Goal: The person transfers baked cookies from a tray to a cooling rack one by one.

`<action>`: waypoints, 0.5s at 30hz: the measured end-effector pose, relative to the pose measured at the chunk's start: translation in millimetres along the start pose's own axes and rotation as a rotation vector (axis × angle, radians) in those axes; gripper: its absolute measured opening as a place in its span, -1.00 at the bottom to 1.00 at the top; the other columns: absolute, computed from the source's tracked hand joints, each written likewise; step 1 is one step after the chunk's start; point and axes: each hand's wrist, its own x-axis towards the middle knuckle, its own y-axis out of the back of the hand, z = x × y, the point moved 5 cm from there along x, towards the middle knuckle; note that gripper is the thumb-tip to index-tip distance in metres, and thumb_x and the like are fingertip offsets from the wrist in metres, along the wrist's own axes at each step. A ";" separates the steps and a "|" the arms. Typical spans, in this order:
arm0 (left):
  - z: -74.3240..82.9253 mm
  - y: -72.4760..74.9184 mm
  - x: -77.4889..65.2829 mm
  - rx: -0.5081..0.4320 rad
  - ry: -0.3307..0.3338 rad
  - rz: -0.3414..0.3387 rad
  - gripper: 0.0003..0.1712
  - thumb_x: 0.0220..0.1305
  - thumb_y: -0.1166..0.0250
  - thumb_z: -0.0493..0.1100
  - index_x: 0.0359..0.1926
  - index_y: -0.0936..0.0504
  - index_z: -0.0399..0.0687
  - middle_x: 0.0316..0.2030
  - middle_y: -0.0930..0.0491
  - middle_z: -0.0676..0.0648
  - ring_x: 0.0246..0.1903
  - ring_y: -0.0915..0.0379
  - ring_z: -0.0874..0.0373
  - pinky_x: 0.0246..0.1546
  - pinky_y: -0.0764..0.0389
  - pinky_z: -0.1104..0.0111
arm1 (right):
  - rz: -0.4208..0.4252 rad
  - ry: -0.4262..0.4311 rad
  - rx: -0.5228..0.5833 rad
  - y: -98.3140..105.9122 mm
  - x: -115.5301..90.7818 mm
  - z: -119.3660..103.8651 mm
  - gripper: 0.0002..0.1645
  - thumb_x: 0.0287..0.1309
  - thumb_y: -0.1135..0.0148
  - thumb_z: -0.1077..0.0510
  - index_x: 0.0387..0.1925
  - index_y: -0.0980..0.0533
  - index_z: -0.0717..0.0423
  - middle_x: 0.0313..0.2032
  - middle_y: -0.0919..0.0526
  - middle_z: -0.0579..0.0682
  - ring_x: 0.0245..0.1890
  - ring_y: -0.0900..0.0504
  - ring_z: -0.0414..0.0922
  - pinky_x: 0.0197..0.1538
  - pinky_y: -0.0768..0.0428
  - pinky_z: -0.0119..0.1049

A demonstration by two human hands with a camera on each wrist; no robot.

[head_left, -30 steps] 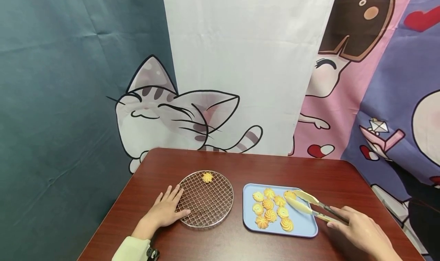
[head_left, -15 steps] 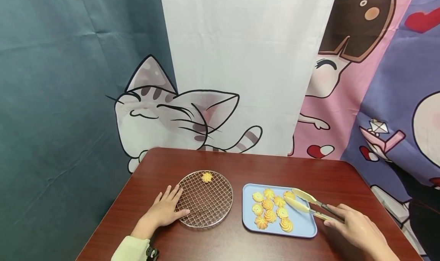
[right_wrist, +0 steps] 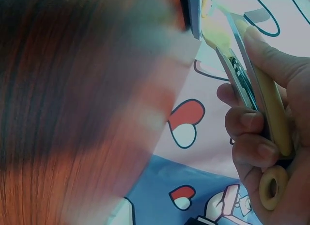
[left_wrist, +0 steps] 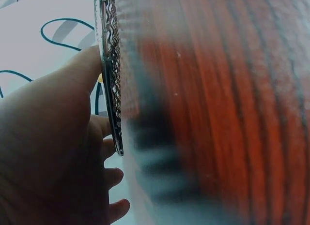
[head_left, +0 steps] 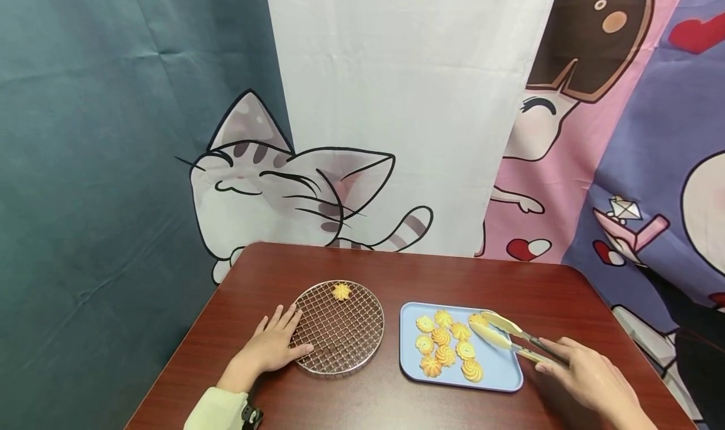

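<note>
My left hand [head_left: 272,347], fingers spread, rests on the left edge of a round wire cooling rack [head_left: 340,335]. One star-shaped piped cookie [head_left: 341,291] lies near the rack's far rim. My right hand [head_left: 595,376] grips yellow-tipped metal tongs [head_left: 491,336]; in the right wrist view its fingers and thumb wrap the yellow handle [right_wrist: 272,109]. The tongs' tips reach over the back right of a blue tray [head_left: 498,374], one on either side of a cookie [head_left: 477,319] that they partly hide. Several more swirled and flower-shaped cookies [head_left: 445,355] lie on the tray's left and middle.
Rack and tray stand apart on a dark red wooden table [head_left: 317,263], the tray to the right. A printed cloth backdrop [head_left: 408,115] with a cartoon cat hangs behind the table's far edge.
The tongs' lower tip has moved slightly toward the upper one, narrowing the gap around the back-right cookie. My left hand and the rack have stayed in place.
</note>
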 end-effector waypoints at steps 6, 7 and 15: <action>-0.7 0.0 -0.1 0.003 0.003 -0.007 0.04 0.32 -0.21 0.39 0.53 -0.21 -0.23 0.56 -0.06 -0.27 0.54 0.16 -0.34 0.44 0.05 -0.30 | 0.025 -0.002 0.004 5.7 -3.0 -1.5 -0.41 0.02 -0.53 -0.13 0.05 -0.69 0.07 -0.45 -0.43 -0.18 -0.49 -0.38 -0.15 -0.46 -0.34 -0.21; -0.7 0.2 -0.1 0.004 0.003 -0.007 0.04 0.32 -0.21 0.39 0.53 -0.21 -0.23 0.56 -0.06 -0.27 0.54 0.16 -0.34 0.44 0.04 -0.30 | 0.024 -0.005 0.006 6.6 -3.0 -2.0 -0.41 0.02 -0.53 -0.13 0.05 -0.69 0.06 -0.45 -0.42 -0.18 -0.49 -0.37 -0.15 -0.46 -0.32 -0.21; 0.3 0.7 -0.6 0.000 0.000 -0.001 0.03 0.32 -0.21 0.37 0.53 -0.21 -0.24 0.55 -0.06 -0.28 0.54 0.15 -0.34 0.43 0.04 -0.30 | 0.053 0.011 0.009 15.0 -2.1 -9.4 -0.40 0.00 -0.53 -0.22 0.03 -0.70 0.00 -0.39 -0.52 -0.20 -0.44 -0.46 -0.14 -0.44 -0.43 -0.17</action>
